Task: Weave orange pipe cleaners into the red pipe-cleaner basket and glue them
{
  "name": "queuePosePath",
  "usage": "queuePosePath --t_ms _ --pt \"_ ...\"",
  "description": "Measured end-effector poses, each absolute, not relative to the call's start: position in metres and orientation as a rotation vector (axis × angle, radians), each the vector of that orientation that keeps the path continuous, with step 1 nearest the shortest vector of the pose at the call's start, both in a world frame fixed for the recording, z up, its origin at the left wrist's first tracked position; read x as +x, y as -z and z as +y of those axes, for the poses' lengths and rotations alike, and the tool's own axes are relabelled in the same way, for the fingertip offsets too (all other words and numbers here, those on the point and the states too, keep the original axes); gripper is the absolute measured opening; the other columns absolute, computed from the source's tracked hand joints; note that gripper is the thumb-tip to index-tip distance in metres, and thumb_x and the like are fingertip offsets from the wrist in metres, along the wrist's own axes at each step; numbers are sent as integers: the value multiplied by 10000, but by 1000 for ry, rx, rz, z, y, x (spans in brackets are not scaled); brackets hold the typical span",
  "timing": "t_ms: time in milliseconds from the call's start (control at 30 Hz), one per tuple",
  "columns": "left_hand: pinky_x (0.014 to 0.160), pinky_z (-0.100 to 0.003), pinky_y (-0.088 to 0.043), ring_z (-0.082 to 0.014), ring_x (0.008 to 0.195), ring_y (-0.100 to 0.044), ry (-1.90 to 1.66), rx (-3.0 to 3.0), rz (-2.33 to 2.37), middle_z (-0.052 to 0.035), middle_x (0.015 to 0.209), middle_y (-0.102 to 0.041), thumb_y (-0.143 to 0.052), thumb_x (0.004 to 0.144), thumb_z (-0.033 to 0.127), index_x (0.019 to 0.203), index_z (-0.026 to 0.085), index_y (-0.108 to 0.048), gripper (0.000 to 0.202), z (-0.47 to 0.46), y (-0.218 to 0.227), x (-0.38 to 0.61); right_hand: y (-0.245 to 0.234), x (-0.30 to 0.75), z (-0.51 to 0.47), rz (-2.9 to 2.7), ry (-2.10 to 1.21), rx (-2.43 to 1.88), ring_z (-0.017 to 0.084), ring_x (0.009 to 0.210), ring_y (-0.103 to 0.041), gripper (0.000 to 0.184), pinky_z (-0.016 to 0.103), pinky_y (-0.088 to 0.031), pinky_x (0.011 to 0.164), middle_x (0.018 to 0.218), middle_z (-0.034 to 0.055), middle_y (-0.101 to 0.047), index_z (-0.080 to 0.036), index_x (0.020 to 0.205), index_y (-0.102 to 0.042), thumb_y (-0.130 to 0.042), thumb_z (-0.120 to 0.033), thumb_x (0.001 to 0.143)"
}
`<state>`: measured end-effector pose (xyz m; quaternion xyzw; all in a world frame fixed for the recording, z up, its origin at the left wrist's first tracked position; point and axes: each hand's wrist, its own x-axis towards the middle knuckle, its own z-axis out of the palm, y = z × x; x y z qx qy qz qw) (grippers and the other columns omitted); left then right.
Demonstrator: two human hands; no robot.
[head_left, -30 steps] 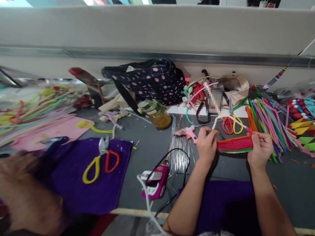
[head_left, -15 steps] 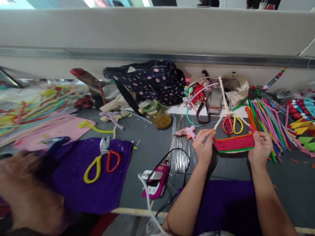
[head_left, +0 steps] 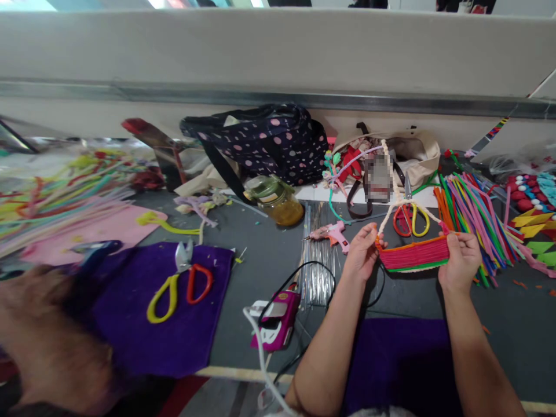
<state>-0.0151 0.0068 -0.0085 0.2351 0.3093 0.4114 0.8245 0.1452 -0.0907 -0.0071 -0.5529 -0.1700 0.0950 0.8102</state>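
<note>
Between my two hands a pipe-cleaner panel (head_left: 414,258) is stretched out flat, bright pink with an orange upper edge and green and cream lower edges. A cream twisted pipe-cleaner stem (head_left: 396,185) rises above it and forks down to both its upper corners. My left hand (head_left: 363,250) is closed at the panel's left end, its fingertips at the orange-wrapped corner. The right end is pinched between thumb and fingers of my right hand (head_left: 461,260). Just behind the panel lie scissors (head_left: 410,220) with one red and one yellow handle.
Pipe cleaners (head_left: 478,214) lie bundled at right. Left of my hands are a pink glue gun (head_left: 332,234), clear glue sticks (head_left: 319,278), a magenta device (head_left: 280,321) with cables and a glass jar (head_left: 278,202). A co-worker's blurred hand (head_left: 39,295) is beside other scissors (head_left: 185,260) on purple cloth.
My left hand has shifted slightly, its fingers now higher at the orange corner. The panel's left end sits a little lower and the cream stem leans slightly left. My right hand stays put.
</note>
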Motion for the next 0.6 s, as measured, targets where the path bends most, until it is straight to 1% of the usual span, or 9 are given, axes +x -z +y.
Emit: queuePosePath --t_ms 100,233,333,433,600 --pt "628 -237 -499 -98 593 -627 -1119 696 758 26 721 -637 -814 636 339 850 184 -521 394 2 7 -11 2 141 -91 -385 -174 -1165 146 658 -666 285 290 -517 650 723 -18 -655 -184 763 -536 -756 -352 695" --pt "648 -241 -486 -109 666 -631 -1400 1045 901 -2 831 -631 -770 685 299 855 187 -547 303 -3 4 -8 -5 134 -92 -433 -126 -1142 146 656 -666 274 310 -528 676 742 -15 -652 -188 759 -529 -746 -349 713" --pt "676 -258 -486 -123 732 -595 -1492 1308 970 -19 878 -595 -754 707 268 829 190 -577 228 -6 4 -9 -8 131 -93 -442 -124 -1139 148 665 -665 265 312 -531 677 746 -13 -649 -190 761 -530 -741 -346 722" --pt "689 -265 -480 -152 817 -571 -1534 1513 1024 -36 869 -576 -721 751 263 785 190 -609 137 -5 5 -11 -9 128 -93 -444 -140 -1127 145 670 -662 254 314 -533 684 750 -15 -651 -190 763 -538 -743 -333 720" --pt "714 -283 -484 -168 861 -568 -1580 1606 1096 -55 915 -582 -697 775 251 812 201 -674 66 -1 9 -14 -11 123 -94 -477 -130 -1121 140 668 -657 227 306 -525 677 746 -18 -657 -186 761 -553 -742 -304 720"
